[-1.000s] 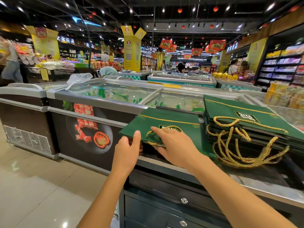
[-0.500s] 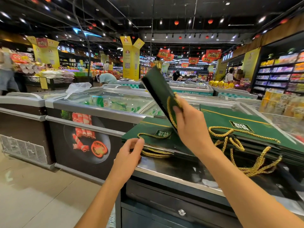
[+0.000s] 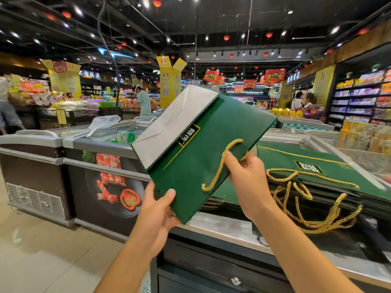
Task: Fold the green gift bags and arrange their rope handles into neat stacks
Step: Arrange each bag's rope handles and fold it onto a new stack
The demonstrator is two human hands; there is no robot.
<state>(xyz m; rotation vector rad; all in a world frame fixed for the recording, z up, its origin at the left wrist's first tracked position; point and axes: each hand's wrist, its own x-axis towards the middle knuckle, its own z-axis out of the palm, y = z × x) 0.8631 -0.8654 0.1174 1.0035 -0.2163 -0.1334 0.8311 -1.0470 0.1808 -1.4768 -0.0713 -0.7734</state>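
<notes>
I've left hand [image 3: 158, 210] pinching green bag [image 3: 211, 144] corner, right hand [image 3: 245, 176] gripping its handle edge; long axis 7-to-1 o'clock (tilted), stack [image 3: 317, 166] at 3 o'clock, right nearer

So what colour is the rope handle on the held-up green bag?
Gold: the twisted rope handle on the flat green paper gift bag, clearest in the head view.

Left hand [image 3: 157, 210]: bare, thumb and palm side visible, nails too blurred to judge. Right hand [image 3: 247, 187]: bare, back and knuckles visible, most fingertips hidden. Left forearm [image 3: 127, 263]: bare skin along its whole visible length, slender. Right forearm [image 3: 296, 250]: bare skin likewise to the frame's edge. Fine surface detail cannot be made out.
</notes>
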